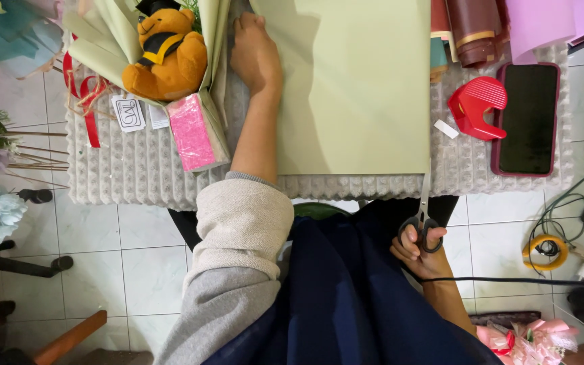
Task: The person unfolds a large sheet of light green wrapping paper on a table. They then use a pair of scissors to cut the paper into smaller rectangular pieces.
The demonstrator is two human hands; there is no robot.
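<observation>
The left hand (255, 54) lies flat, palm down and grip open, on the left edge of a pale green paper sheet (359, 88) spread over the grey textured surface (136, 169). The right hand (419, 251) has its grip closed through the black handles of scissors (423, 216), whose blades meet the sheet's near right corner. Left of the sheet sits a teddy bear bouquet (167, 54); to the right, a red tape dispenser (478, 107) and a phone (527, 118).

Open path lay along my green paper sheet (353, 88); the bear bouquet (163, 54) crowded its left, a red tape dispenser (476, 107) (and phone (527, 118)) its right.
</observation>
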